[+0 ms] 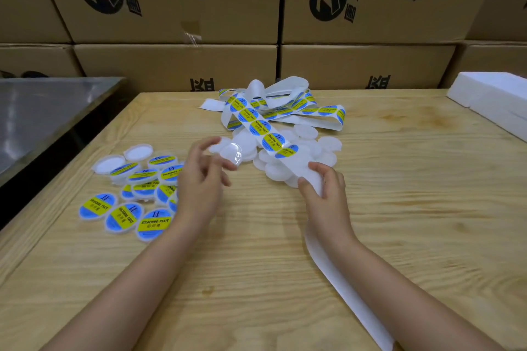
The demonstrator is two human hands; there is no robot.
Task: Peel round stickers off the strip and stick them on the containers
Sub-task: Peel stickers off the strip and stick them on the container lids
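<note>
Blurred left fingertips [228, 165]; strip [345, 291] tail past bottom edge.

Forearms bare; left hand [199, 182], right hand [325, 191] bare.

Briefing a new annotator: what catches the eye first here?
The blue-and-yellow strip stands out first, running from a tangle at the back of the table to the right hand, which grips it. Next come the labelled containers piled at left and the blank containers heaped mid-table. There the left hand seems to pinch a glossy container.
</note>
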